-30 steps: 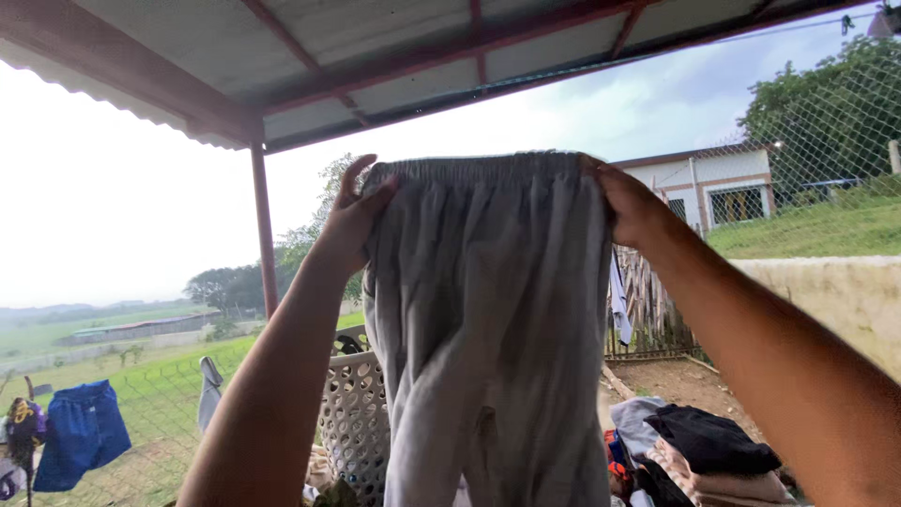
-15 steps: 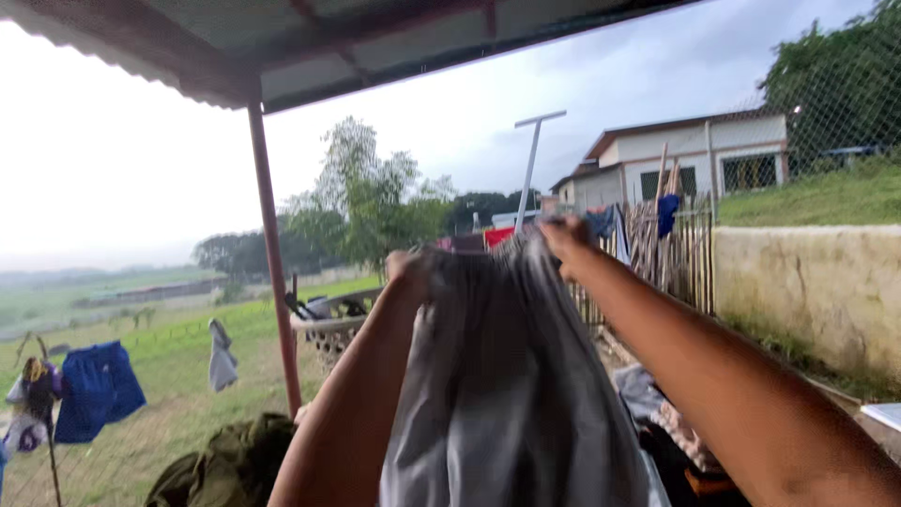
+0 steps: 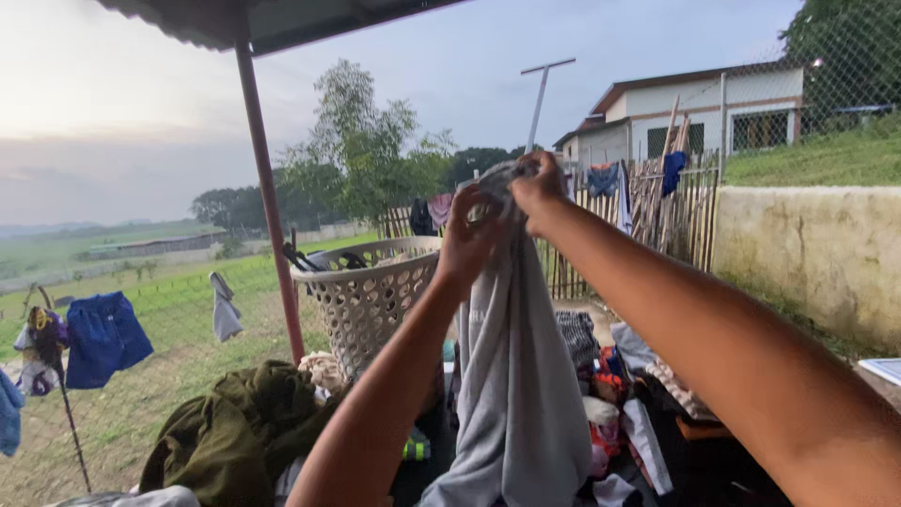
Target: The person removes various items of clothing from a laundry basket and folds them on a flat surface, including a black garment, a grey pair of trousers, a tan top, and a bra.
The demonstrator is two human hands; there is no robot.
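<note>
Grey cloth, a pair of trousers (image 3: 514,376), hangs gathered from the left hand (image 3: 469,239) and right hand (image 3: 537,188), both pinching its bunched waistband close together at arm's length so the legs drop straight (above the heaped laundry beside the pale basket (image 3: 361,296)).

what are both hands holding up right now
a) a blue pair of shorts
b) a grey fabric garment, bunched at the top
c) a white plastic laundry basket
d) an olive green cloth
b: the left hand and right hand both grip the bunched top of the grey fabric garment, which hangs down between the arms.
</note>
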